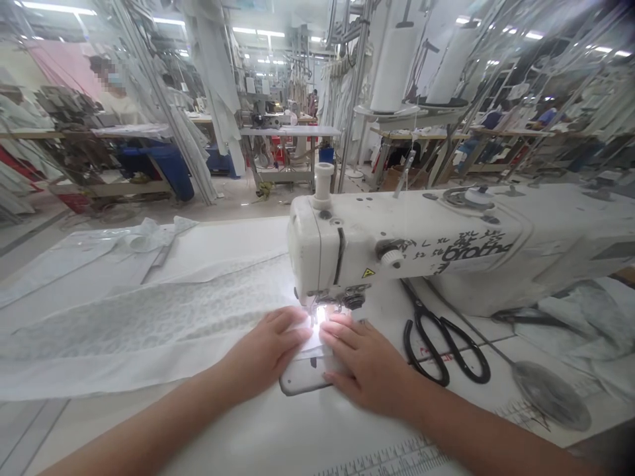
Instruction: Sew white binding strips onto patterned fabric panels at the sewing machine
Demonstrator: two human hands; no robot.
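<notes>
A white sewing machine (342, 238) stands before me, its needle area lit by a bright lamp. Pale fabric with a faint mottled pattern (163, 311) runs from the left to under the presser foot. My left hand (268, 344) lies on the fabric just left of the needle, fingers stretched towards it. On the right of the needle rests my right hand (362, 357), fingers extended over the fabric's end and thumb apart near the metal plate (305, 380). Both hands look flat and open, pressing on the cloth. Glare hides the needle tip and the fingertips' exact contact.
Black-handled scissors (446, 344) lie right of my right hand, beside a round grey disc on a rod (550, 395). Bunched fabric (590, 324) is at the far right. Thread cones (394, 69) stand behind the machine. A ruler scale (397, 456) marks the front edge. A masked person sits far left.
</notes>
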